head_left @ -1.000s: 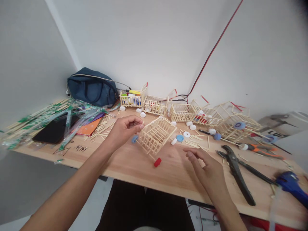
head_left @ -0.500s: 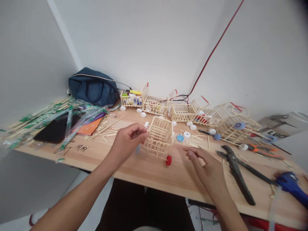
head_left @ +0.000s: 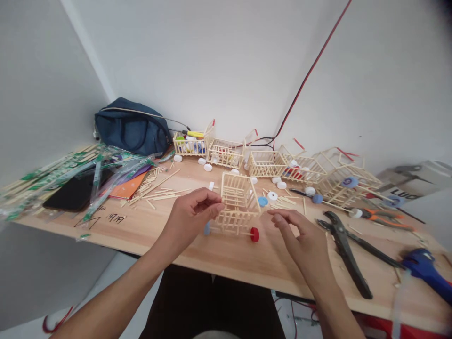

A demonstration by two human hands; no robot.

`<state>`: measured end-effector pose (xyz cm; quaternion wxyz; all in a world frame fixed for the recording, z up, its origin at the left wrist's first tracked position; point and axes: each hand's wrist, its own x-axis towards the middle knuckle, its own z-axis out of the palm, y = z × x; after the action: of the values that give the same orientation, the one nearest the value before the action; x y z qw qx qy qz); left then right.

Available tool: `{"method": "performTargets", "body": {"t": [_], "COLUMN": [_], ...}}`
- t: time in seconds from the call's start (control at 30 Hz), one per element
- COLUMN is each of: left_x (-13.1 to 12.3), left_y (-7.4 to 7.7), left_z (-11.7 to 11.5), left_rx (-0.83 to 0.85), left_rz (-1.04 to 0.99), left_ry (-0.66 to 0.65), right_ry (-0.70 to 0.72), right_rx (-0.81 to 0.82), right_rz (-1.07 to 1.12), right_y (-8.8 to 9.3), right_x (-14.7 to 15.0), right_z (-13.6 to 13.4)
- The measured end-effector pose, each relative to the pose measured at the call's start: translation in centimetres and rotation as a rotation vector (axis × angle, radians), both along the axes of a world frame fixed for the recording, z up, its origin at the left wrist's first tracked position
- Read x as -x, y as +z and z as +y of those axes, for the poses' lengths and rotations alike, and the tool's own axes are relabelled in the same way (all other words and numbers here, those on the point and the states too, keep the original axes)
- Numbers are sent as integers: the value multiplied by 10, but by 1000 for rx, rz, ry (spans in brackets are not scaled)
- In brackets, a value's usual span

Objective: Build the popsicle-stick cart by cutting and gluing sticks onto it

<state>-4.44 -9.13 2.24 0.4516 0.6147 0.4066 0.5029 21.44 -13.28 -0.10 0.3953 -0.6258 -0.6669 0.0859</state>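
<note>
A small toy cart made of thin wooden sticks (head_left: 235,221) stands near the table's front, with a red cap wheel (head_left: 254,234) at its front right and a light blue wheel (head_left: 206,228) at its front left. My left hand (head_left: 194,214) pinches the cart's left upper edge between thumb and fingers. To the cart's right, my right hand (head_left: 305,235) hovers with fingers loosely bent and a gap inside the thumb. Nothing shows in it, and its fingertips stop just short of the cart. A white wheel (head_left: 211,186) shows at the cart's far left.
Several similar stick carts (head_left: 266,164) line the wall. Loose sticks (head_left: 158,194) and a blue cap (head_left: 262,201) lie around. Black pliers (head_left: 344,254), orange-handled pliers (head_left: 384,218) and a blue glue gun (head_left: 422,266) occupy the right side. At left are a blue pouch (head_left: 132,127) and a phone (head_left: 72,190).
The cart has shifted and turned slightly to the right with my left hand on it. My right hand's fingertips are closer to the cart. The camera view has shifted slightly.
</note>
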Motion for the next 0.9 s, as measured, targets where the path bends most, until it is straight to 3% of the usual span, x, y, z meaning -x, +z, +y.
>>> {"method": "performTargets", "body": {"t": [0.4,0.6,0.77,0.9], "left_x": [27,33,33,25], "left_y": [9,1,-2,5], "left_z": [12,24,46,70], "left_rx": [-195,-191,-187,-328], "left_rz": [153,163,201,285], "left_ry": [284,366,318,195], "right_ry": [-68,-78,-39,37], "right_rx": [-34,-17,-63,-102], "right_rz": [133,223,237,300], "right_y": [4,-2,-1,5], "right_x": [0,-5,-10,-10], "right_z": [7,24,45,63]}}
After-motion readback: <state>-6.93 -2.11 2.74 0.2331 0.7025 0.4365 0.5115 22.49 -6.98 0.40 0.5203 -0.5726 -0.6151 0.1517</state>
